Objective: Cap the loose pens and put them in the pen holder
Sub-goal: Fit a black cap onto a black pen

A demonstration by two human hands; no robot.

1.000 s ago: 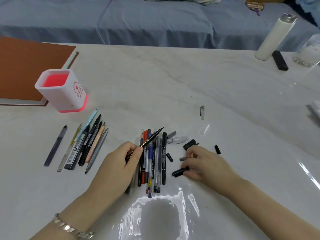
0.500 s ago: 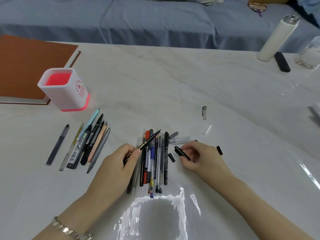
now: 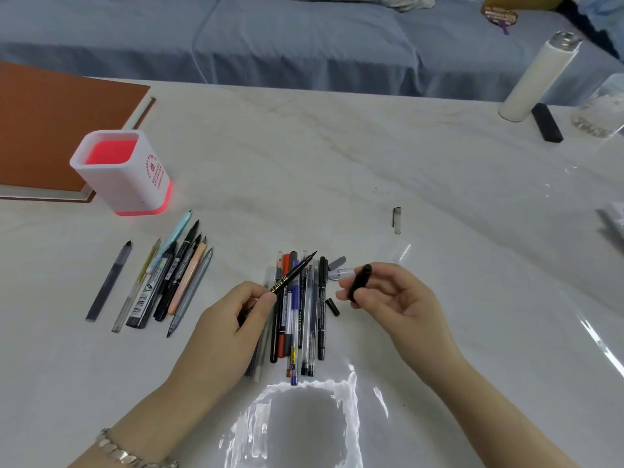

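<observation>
Black uncapped pen (image 3: 293, 275) is being gripped by the fingers (image 3: 267, 297) of the left hand (image 3: 233, 320), its tip pointing up to the right. The right hand (image 3: 396, 298) is pinching a black cap (image 3: 360, 282), near the tip but apart from it, just beside a pile of pens (image 3: 305, 319) lying on the worktop (image 3: 337, 163). The pen holder (image 3: 135, 187) is standing well apart, far left

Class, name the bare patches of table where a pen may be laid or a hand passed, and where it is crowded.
Free: the broad marble between pen holder and white bottle, beyond the clear cap; also right of the right hand. A narrower strip runs between the left pen row and the middle bundle. Crowded: that bundle, loose caps beside it.
</observation>
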